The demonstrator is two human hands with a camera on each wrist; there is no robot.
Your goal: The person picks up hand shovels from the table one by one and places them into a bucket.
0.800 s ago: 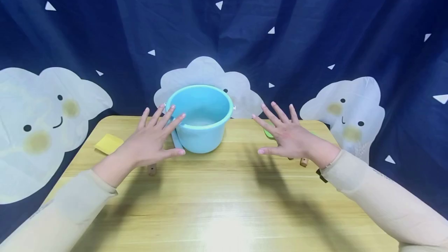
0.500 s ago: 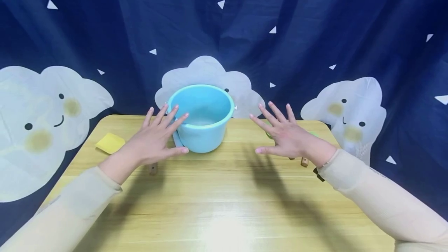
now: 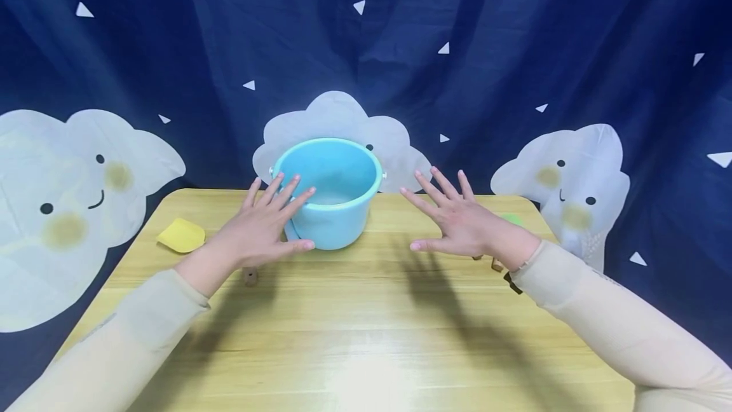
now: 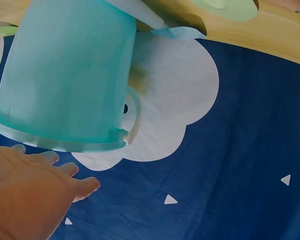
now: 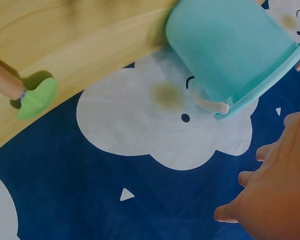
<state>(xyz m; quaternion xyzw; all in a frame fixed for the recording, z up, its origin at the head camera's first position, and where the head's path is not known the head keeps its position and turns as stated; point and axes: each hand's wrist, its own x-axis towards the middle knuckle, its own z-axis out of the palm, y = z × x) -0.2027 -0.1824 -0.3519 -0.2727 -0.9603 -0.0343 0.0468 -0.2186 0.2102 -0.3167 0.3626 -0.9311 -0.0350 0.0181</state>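
A light blue bucket (image 3: 337,224) is stood upright near the far edge of a wooden table (image 3: 343,310); inside it, the smooth wall and part of the pale floor are exposed to view. The bucket lies between the hands and closer to the left hand (image 3: 260,234), by whose fingertips its left rim is overlapped in the head view; whether the rim is touched cannot be told. The left hand's fingers are spread and straight, with the thumb held out to the side. The right hand (image 3: 462,224) is likewise spread and is held to the right of the bucket, apart from it. A yellow scoop (image 3: 182,236) is laid at the table's left side, a wooden handle (image 3: 250,276) is partly covered by the left hand, and a green scoop (image 5: 38,98) is seen on the table in the right wrist view.
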